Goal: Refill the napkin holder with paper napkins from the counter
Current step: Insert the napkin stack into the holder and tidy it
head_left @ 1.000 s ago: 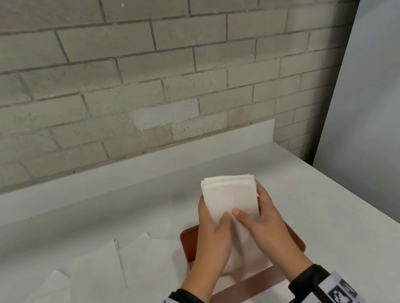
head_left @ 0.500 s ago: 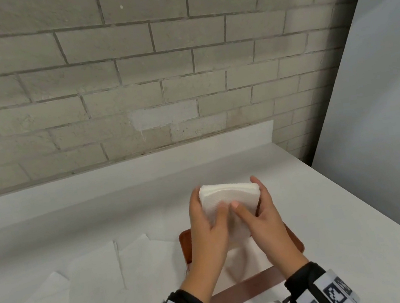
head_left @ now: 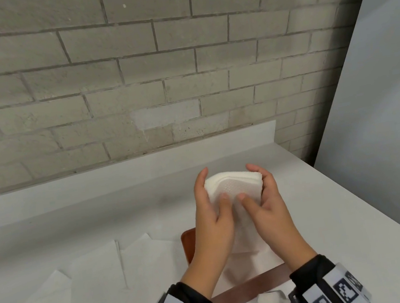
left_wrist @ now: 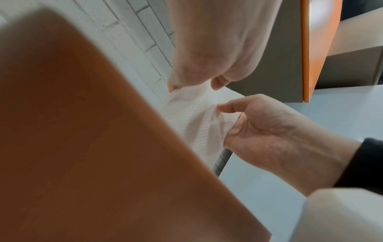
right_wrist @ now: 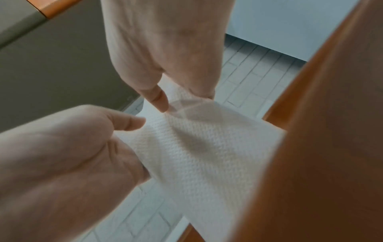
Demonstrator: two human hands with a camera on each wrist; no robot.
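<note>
Both hands hold a thick stack of white paper napkins (head_left: 233,185) upright above the brown napkin holder (head_left: 189,244). My left hand (head_left: 211,202) grips its left edge, thumb on the front face. My right hand (head_left: 262,194) grips the right edge the same way. The stack bows outward between them. In the left wrist view the napkins (left_wrist: 192,117) lie between my left fingers (left_wrist: 207,57) and my right hand (left_wrist: 259,131). From the right wrist, the napkins (right_wrist: 196,147) reach down beside the holder wall (right_wrist: 321,147). The stack's lower end is hidden behind my hands.
Several loose white napkins (head_left: 84,287) lie spread on the white counter (head_left: 348,219) to the left of the holder. A brown bar of the holder (head_left: 249,285) crosses near my wrists. A brick wall (head_left: 156,79) stands behind, and the counter's edge runs along the right.
The flat, upright stack has bowed between my hands and its top edge has tipped over. My fingers have slid higher up its sides. The holder and loose napkins stay put.
</note>
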